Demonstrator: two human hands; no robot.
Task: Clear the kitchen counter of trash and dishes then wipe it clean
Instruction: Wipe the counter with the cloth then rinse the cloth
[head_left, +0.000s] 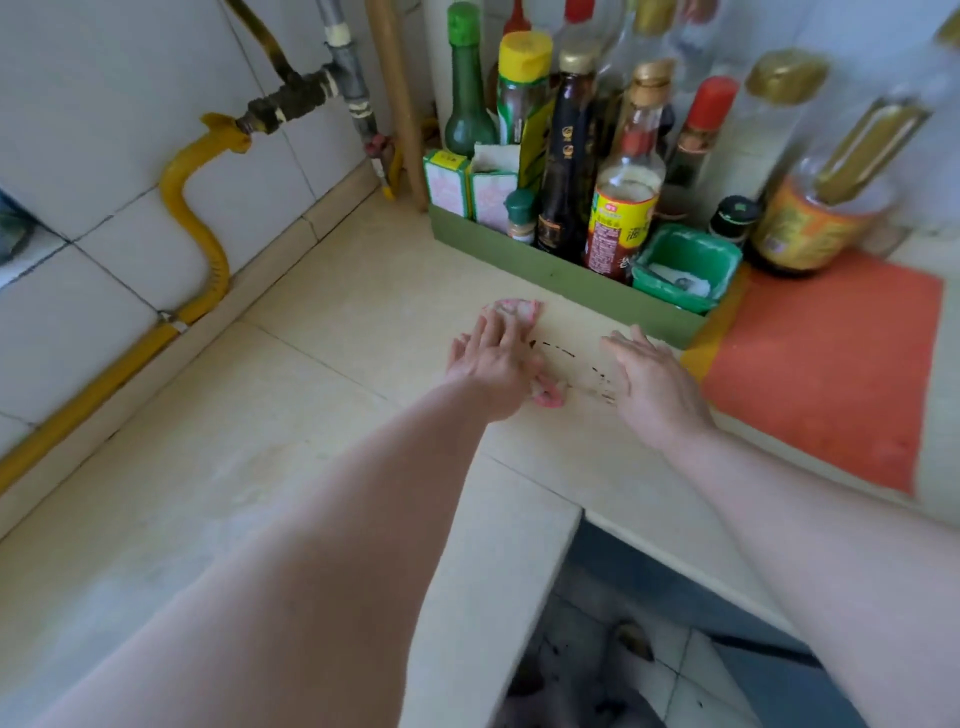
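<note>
My left hand (491, 364) lies flat on a pink cloth (514, 309) and presses it onto the beige counter (322, 332). The cloth shows beyond my fingertips and again under the heel of my hand. Just right of it, a dotted line of dark crumbs and stains (571, 358) runs across the counter. My right hand (652, 382) hovers palm-down over the right end of that mess, fingers apart and holding nothing.
A green tray (561, 270) full of sauce bottles and small boxes stands right behind my hands, with a green salt tub (688, 267) at its end. An orange mat (826, 364) lies to the right. A yellow gas hose (182, 176) runs along the left wall. The counter edge (571, 519) drops to the floor.
</note>
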